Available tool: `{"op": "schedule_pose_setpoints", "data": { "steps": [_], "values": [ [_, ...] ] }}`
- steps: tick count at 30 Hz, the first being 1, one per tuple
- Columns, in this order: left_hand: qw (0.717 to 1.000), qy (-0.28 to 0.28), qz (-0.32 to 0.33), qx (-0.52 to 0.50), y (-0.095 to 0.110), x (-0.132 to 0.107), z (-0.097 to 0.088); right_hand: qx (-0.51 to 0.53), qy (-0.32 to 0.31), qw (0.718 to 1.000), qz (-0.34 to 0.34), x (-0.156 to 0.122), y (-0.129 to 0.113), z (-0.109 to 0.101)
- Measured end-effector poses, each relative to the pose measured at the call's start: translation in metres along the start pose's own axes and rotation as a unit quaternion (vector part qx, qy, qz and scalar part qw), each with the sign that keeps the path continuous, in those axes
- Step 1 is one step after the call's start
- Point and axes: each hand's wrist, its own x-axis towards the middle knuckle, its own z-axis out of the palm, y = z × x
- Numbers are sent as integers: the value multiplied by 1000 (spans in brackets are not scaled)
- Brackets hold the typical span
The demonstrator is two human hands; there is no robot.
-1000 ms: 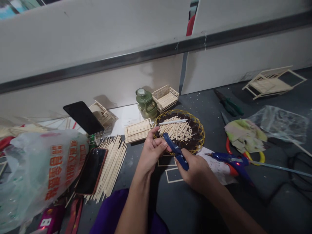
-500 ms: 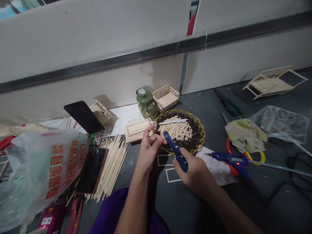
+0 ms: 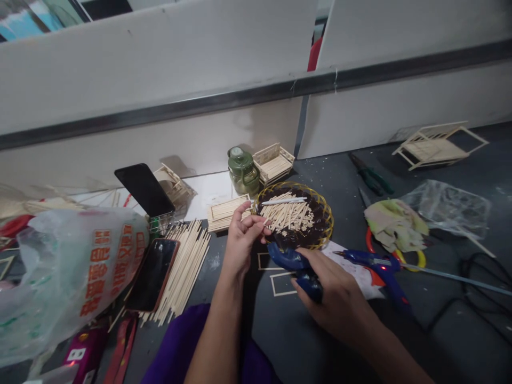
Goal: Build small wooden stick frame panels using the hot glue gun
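My left hand [image 3: 243, 233] is pinched at the near left rim of a dark woven basket [image 3: 320, 234] with a yellow edge. Whatever its fingertips hold is too small to make out. Short wooden sticks [image 3: 290, 213] and a white pen-like rod [image 3: 284, 200] lie in the basket. My right hand [image 3: 334, 288] grips a dark blue plier-like cutter [image 3: 290, 258], apart from the left fingertips; its head is blurred. Beneath the cutter, two small rectangular stick frames [image 3: 285, 293] lie flat on the dark table.
Long sticks [image 3: 186, 266], a phone [image 3: 154, 274] and a plastic bag [image 3: 76, 266] lie left. Behind are a slatted stick panel [image 3: 228, 213], a green jar [image 3: 243, 170] and a miniature stick bench [image 3: 274, 162]. Right are a glue gun [image 3: 372, 260], cloth [image 3: 396, 221] and green-handled pliers [image 3: 372, 176].
The cutter in my right hand has moved down and towards me, away from the left fingertips. My left hand stays pinched nearly in place. The view has shifted slightly.
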Motion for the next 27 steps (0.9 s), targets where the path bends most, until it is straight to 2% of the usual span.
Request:
{"op": "schedule_pose_setpoints", "data": {
  "steps": [5, 9, 13, 16, 21, 23, 25, 27],
  "values": [
    [1000, -5, 14, 4, 1, 1, -3, 12, -63, 998, 0, -10, -5, -1],
    [999, -22, 9, 26, 4, -1, -4, 7, -120, 992, -24, -36, -5, 8],
    [998, -42, 20, 52, 6, -4, -3, -27, -86, 993, -82, -71, -3, 26],
    [994, -68, 37, 76, 7, -4, -4, -53, -75, 991, -101, -86, -6, 34],
    [976, -158, 23, 145, 14, -10, -5, -35, -157, 985, -59, -79, -16, 22],
    [966, -199, 9, 168, 15, -16, -4, -15, -124, 990, -63, -67, -14, 11],
    [958, -225, -5, 176, 10, -24, -5, 6, -14, 999, -50, -53, -9, -1],
    [954, -239, -21, 179, 0, -33, -6, 19, 78, 996, -47, -38, -3, -7]
  ]
}}
